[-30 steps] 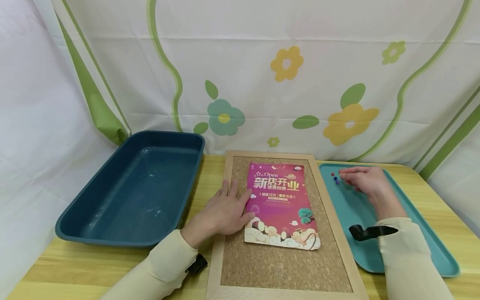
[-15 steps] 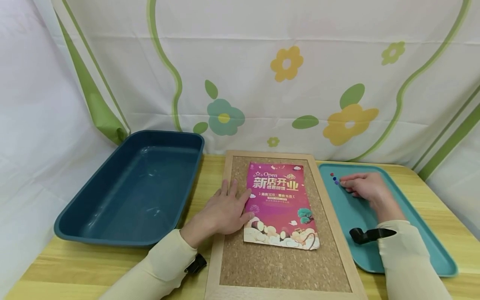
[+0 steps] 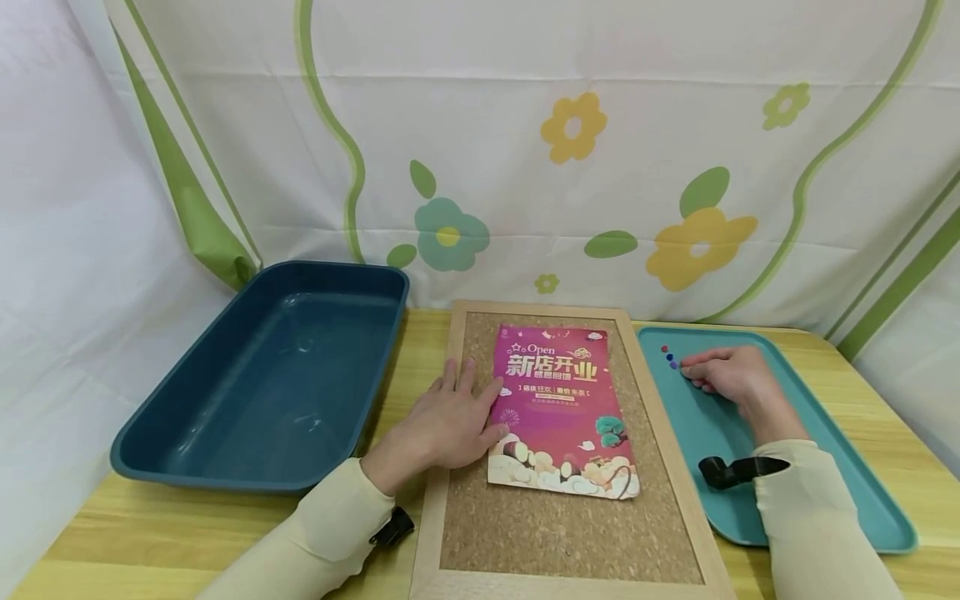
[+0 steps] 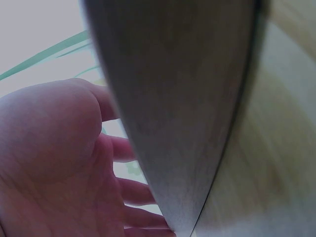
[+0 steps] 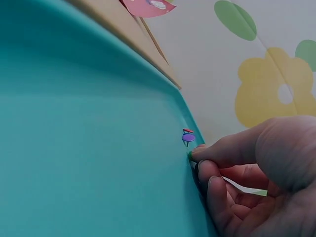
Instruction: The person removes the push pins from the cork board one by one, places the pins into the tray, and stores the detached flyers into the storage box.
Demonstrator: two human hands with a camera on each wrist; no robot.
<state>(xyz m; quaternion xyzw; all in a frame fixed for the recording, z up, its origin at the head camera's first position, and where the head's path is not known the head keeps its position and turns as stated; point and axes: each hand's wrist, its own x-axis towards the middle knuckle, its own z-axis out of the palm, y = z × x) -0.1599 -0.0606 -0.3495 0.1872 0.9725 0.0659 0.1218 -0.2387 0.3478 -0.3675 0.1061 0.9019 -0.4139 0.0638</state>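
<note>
My left hand [image 3: 453,423] lies flat with fingers spread over the left frame of the cork board [image 3: 570,537]. Its thumb and index finger rest on the left edge of a purple-red poster [image 3: 558,417]. In the left wrist view the palm of the left hand [image 4: 54,153] shows beside the board's wooden side [image 4: 177,98]. Over the turquoise tray [image 3: 720,433], my right hand [image 3: 731,377] pinches a small green thumbtack [image 5: 190,156] between thumb and fingers. Just beyond stand a purple thumbtack [image 5: 188,138] and a red thumbtack [image 5: 188,131]; a dark blue thumbtack [image 3: 669,357] shows between them in the head view.
A deep dark-blue tub [image 3: 255,392] stands left of the cork board on the wooden table [image 3: 150,533]. Behind everything hangs a white curtain [image 3: 480,125] with flower prints. The turquoise tray sits close against the board's right side.
My right hand has come down slightly towards the near side of the tray, its fingertips now close to the purple thumbtack. The left hand, poster and board have stayed in place.
</note>
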